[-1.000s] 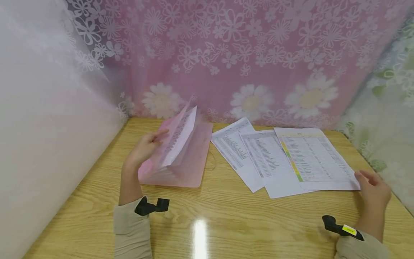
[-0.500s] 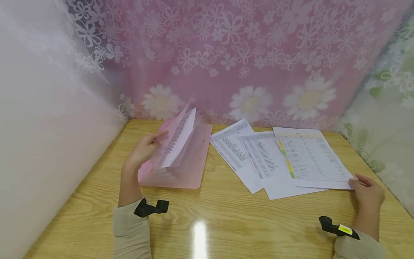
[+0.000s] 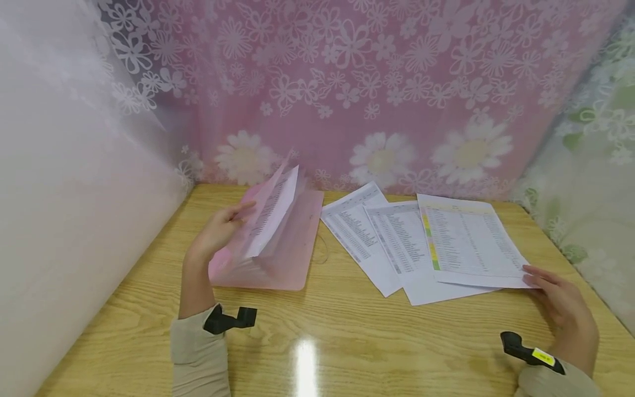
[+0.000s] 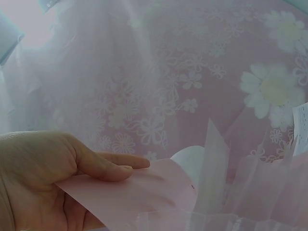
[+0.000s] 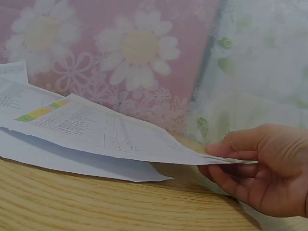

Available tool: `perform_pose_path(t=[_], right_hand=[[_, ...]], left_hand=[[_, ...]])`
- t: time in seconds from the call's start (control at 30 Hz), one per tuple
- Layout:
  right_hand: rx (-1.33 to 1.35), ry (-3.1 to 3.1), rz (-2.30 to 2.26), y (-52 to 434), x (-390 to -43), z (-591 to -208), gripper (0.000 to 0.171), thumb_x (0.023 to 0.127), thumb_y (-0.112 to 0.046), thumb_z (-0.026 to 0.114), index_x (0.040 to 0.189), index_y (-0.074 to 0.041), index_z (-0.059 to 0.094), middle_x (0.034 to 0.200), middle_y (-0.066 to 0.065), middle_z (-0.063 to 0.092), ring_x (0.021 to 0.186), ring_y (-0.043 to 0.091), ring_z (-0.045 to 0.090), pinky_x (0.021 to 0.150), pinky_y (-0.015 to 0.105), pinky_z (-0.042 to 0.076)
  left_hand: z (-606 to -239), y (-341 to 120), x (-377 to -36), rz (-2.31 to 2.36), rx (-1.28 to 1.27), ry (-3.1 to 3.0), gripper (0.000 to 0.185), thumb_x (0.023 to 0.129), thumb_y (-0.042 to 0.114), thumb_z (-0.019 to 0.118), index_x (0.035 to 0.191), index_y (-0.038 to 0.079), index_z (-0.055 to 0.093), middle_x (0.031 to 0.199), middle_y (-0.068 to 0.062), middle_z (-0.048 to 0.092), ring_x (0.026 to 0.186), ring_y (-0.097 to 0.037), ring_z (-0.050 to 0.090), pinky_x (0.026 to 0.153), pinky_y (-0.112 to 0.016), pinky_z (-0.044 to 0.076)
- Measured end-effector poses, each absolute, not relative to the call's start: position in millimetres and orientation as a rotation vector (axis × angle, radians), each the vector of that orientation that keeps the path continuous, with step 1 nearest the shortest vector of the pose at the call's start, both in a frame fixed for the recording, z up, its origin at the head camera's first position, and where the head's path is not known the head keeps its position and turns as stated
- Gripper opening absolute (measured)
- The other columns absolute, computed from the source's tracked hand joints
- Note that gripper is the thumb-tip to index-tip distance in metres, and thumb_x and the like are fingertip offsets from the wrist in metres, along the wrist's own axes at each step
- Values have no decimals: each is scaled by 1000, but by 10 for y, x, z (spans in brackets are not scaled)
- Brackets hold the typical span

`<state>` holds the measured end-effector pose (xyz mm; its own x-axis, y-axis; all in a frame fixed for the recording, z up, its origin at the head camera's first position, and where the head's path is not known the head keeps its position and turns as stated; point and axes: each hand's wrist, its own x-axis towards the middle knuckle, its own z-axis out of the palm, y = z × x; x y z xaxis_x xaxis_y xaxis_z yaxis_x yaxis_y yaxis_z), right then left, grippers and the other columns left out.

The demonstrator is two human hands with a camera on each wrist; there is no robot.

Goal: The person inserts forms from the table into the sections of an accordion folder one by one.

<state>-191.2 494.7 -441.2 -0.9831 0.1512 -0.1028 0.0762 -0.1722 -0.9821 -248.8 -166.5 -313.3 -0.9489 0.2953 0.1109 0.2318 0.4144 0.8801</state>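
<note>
A pink folder (image 3: pixel 303 242) with clear sleeves lies part open at the left of the table. My left hand (image 3: pixel 215 231) pinches its raised cover (image 4: pixel 139 192) between thumb and fingers, as the left wrist view shows. A printed sheet (image 3: pixel 278 204) stands tilted in a sleeve. At the right, my right hand (image 3: pixel 565 300) pinches the near right corner of a printed sheet with a coloured left column (image 3: pixel 466 237). In the right wrist view that corner of the sheet (image 5: pixel 144 139) is lifted off the table, thumb above and fingers beneath.
Two more printed sheets, the left one (image 3: pixel 359 231) and the middle one (image 3: pixel 404 237), lie fanned and overlapping between folder and right hand. The wooden table (image 3: pixel 367 342) meets a pink flowered curtain (image 3: pixel 317 110) behind and pale sheeting at both sides.
The right hand has taken hold of the coloured-column sheet's corner, and that sheet has shifted left. My left hand keeps its grip on the folder cover, nearly still.
</note>
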Motion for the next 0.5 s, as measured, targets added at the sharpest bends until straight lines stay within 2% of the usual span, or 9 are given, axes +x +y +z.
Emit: perform_pose_path(t=[0.1,0.17,0.2,0.27,0.33,0.43,0.5], right_hand=[[-212,-2015,2396,4929,-1930,-4397,18,90,-11,59,91,-20,75,94,-15,64,84,-3,59,68,18,49],[-215,-2126,2344,4919,-1937,-4389,17,91,-15,59,98,-20,74,98,-19,62,84,-2,59,68,19,49],[-214,-2230,2282,4912,-1941,-4385,19,91,-18,58,104,-21,72,105,-23,57,86,-3,58,69,19,49],[-195,-2464,2130,4895,-1953,-4381,28,93,-22,56,120,-22,64,117,-21,48,89,-5,54,72,19,48],[-150,-2705,1915,4877,-1967,-4381,39,94,-28,53,133,-25,51,130,-12,37,91,-9,49,72,17,45],[-134,-2774,1848,4839,-2007,-4392,47,96,-31,49,141,-25,40,140,1,21,93,-10,45,73,15,43],[-193,-2712,1880,4818,-2036,-4402,46,95,-33,50,140,-28,41,144,-1,18,92,-12,43,72,13,42]], left_hand=[[-3128,-1668,-2490,1576,479,2613,45,95,-3,34,140,-1,35,143,-17,31,131,-29,22,102,-46,23],[-3122,-1666,-2489,1561,477,2627,45,94,-2,34,139,-1,36,143,-17,31,131,-28,23,100,-45,25],[-3119,-1665,-2488,1557,475,2631,45,94,-2,34,139,-1,36,143,-17,31,130,-28,25,98,-44,26],[-3115,-1664,-2486,1554,474,2634,46,94,-3,34,140,-1,36,143,-18,30,127,-27,27,93,-41,29],[-3111,-1663,-2482,1554,466,2631,46,94,-2,34,140,-1,35,144,-17,30,126,-26,28,89,-40,29],[-3112,-1671,-2481,1555,458,2628,46,95,-2,33,141,0,34,144,-16,31,125,-26,30,87,-39,28],[-3111,-1672,-2481,1554,459,2629,46,95,-2,33,141,1,35,144,-15,31,124,-26,30,86,-39,28]])
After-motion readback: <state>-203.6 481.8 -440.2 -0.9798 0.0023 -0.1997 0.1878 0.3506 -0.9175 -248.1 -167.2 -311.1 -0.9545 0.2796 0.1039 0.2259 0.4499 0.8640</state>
